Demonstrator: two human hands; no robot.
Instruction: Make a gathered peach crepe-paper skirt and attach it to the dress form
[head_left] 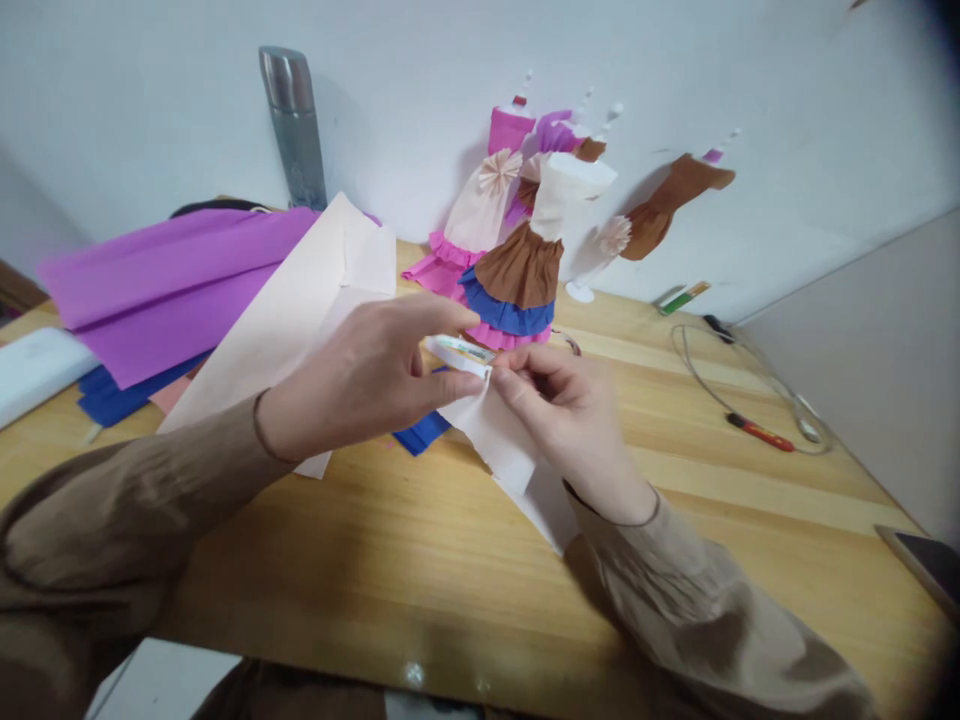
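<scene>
Between the thumb and fingers of my left hand is a roll of white tape, held nearly edge-on, with printing on its inner ring. My right hand meets it at the roll's near right side, thumb and forefinger pinched on what looks like the tape's loose end. Below both hands lies a pale paper strip, partly covered by the right hand. A folded blue paper piece pokes out beneath the roll. Just behind stands a miniature dress form in a white top with brown, blue and pink ruffles.
More dressed forms, one with a pink top and one in brown, stand by the wall. Purple paper, a large cream sheet and a flask are left. A cable and red-handled tool lie right.
</scene>
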